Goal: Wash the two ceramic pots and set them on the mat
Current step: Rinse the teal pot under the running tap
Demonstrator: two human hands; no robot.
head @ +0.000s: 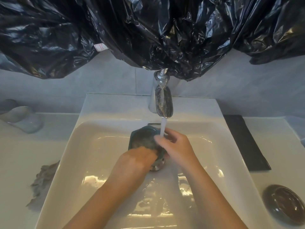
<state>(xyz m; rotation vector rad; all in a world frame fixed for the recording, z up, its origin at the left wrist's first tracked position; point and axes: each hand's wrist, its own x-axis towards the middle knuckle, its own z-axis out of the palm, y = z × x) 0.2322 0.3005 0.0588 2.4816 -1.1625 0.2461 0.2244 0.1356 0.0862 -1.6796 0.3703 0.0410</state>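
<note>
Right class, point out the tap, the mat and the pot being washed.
tap (163, 103), head view, on the spout.
mat (244, 142), head view, on its middle.
pot (142, 138), head view, on the side facing the camera.

Your teal pot (142, 138), mottled grey-brown inside, is in the white sink (74, 146). Right of the sink: a black mat (244, 142) and a glossy dark-brown pot (285, 204). Left of it, a grey cloth (42, 180); above it, shiny black plastic (148, 30).

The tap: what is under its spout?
Water falls onto a dark pot in the sink. The left hand and the right hand hold the pot and cover its near side; what lies beneath it cannot be seen.
</note>
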